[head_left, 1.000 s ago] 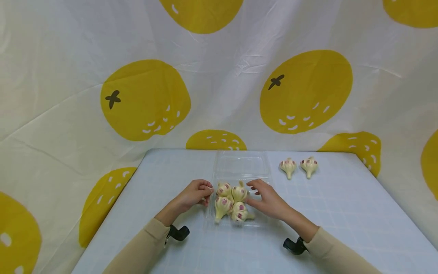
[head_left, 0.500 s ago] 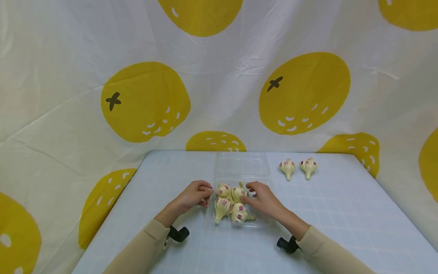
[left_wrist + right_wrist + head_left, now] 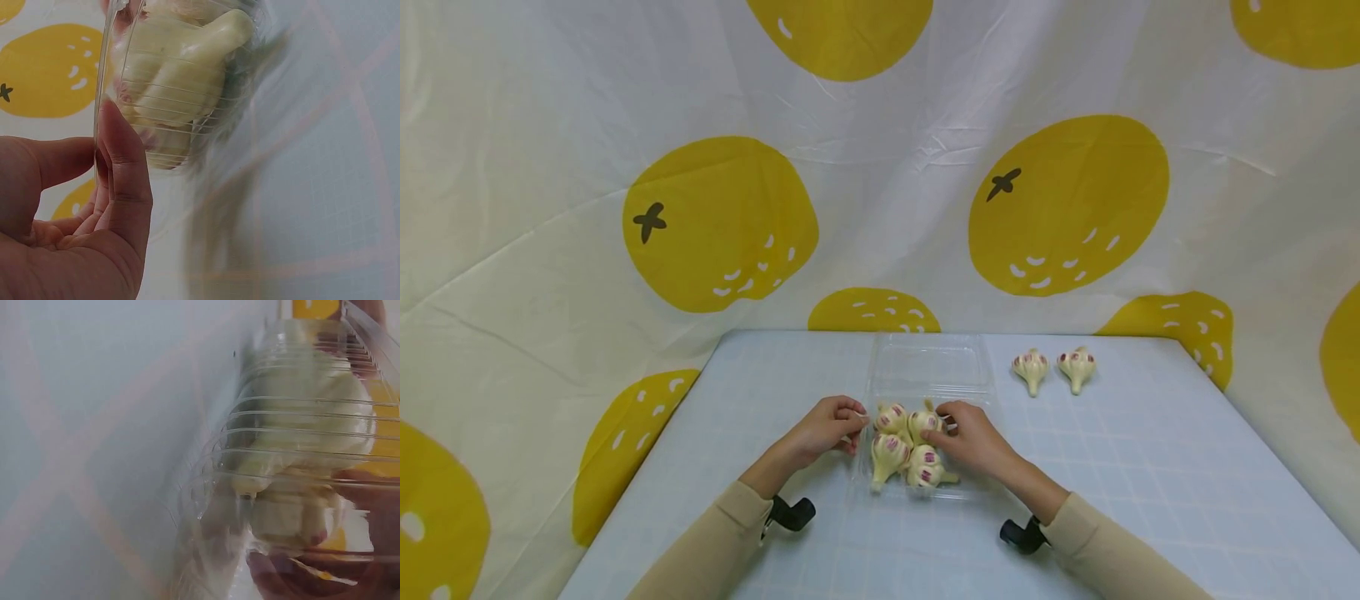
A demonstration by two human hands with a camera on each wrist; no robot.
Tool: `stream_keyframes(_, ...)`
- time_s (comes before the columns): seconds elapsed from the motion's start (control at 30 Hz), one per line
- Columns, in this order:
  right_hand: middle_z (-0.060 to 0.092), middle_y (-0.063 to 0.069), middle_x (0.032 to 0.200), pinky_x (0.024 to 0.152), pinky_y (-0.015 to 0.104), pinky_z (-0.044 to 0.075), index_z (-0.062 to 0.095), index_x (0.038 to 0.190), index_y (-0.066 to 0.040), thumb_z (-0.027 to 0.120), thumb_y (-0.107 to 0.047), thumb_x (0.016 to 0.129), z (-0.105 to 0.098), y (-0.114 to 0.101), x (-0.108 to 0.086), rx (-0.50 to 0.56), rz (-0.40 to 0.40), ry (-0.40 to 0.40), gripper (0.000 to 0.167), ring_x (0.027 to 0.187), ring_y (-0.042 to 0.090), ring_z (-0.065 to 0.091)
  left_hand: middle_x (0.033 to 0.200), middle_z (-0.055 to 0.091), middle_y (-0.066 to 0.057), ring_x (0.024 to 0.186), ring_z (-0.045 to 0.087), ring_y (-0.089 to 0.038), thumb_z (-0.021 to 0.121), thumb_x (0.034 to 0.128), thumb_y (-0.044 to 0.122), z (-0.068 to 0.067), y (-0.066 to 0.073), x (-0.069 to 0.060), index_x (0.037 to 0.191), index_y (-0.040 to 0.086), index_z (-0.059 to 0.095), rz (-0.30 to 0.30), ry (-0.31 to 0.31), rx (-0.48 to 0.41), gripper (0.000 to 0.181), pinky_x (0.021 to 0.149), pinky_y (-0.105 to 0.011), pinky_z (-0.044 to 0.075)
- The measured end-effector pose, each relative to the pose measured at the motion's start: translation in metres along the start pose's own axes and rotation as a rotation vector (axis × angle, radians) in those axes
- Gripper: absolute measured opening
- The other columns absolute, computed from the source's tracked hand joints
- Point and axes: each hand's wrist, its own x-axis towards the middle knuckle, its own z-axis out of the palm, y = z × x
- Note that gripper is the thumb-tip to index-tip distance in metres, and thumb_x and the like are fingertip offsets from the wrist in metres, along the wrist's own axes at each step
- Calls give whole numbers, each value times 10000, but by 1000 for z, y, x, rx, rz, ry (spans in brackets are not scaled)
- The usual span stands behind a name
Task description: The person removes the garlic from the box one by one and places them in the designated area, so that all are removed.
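A clear plastic box (image 3: 970, 488) lies open at the middle of the table, its lid (image 3: 931, 363) folded back. Inside it sit several garlic bulbs, among them a front left one (image 3: 890, 454) and a front right one (image 3: 927, 467). My left hand (image 3: 826, 427) pinches the box's left rim between thumb and fingers, as the left wrist view confirms at the rim (image 3: 100, 94). Around the back right bulb (image 3: 923, 423), my right hand (image 3: 976, 437) has its thumb and fingers. Through the ribbed box wall (image 3: 300, 431) the right fingers look blurred.
Two more garlic bulbs, one (image 3: 1031, 370) beside the other (image 3: 1077, 368), lie behind and to the right of the box. A pale checked cloth covers the table (image 3: 1120, 467). Behind it hangs a white curtain (image 3: 887, 167) with yellow fruit prints.
My right hand has moved a little left, and its thumb and fingers have come onto the back right bulb. My left hand stays at the box's left rim.
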Motion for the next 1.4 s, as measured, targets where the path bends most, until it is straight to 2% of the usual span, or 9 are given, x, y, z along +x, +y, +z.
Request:
stream_keyframes(0.3,670,71,977,793,396,592,675,1116,4,751,-224,944,2,2,2,-19,-38,-25,295,939,238,677,723,585,-52,618,570,-139,606,1034,107,1,2,-1,1168,-61,542,5,-3,-1,225,596,-283,550)
stream_keyframes(0.53,671,64,977,787,387,590,665,1144,24,728,-209,963,1,1,2,5,-49,-50,302,923,231,682,723,588,-46,622,564,-139,604,1032,96,2,3,-3,1168,-60,545,-2,3,0,215,598,-279,549)
stream_keyframes(0.7,663,56,969,761,342,572,668,1151,12,709,-187,976,0,-1,1,-10,-59,-40,268,896,186,659,719,587,-45,620,562,-144,604,1031,92,1,3,-3,1163,-61,543,4,1,-3,211,592,-278,546)
stream_keyframes(0.87,686,103,1071,788,343,573,668,1198,1,709,-194,978,-5,-5,0,-29,-71,4,296,933,200,670,717,591,-41,619,568,-139,612,1029,98,2,3,-3,1164,-55,543,-5,3,-7,215,595,-278,548)
stream_keyframes(1.07,681,169,1184,868,423,579,650,1263,22,723,-189,969,-15,-9,-2,-34,-85,52,369,1008,283,685,719,592,-41,618,567,-139,614,1027,99,2,2,-3,1160,-55,543,6,3,-7,216,592,-281,551)
stream_keyframes(1.4,623,233,1300,905,427,580,579,1341,65,711,-241,985,-35,-8,-5,31,-31,52,487,1089,345,684,715,589,-33,620,559,-130,595,1036,82,2,5,-4,1168,-62,537,-3,3,-3,204,587,-264,545)
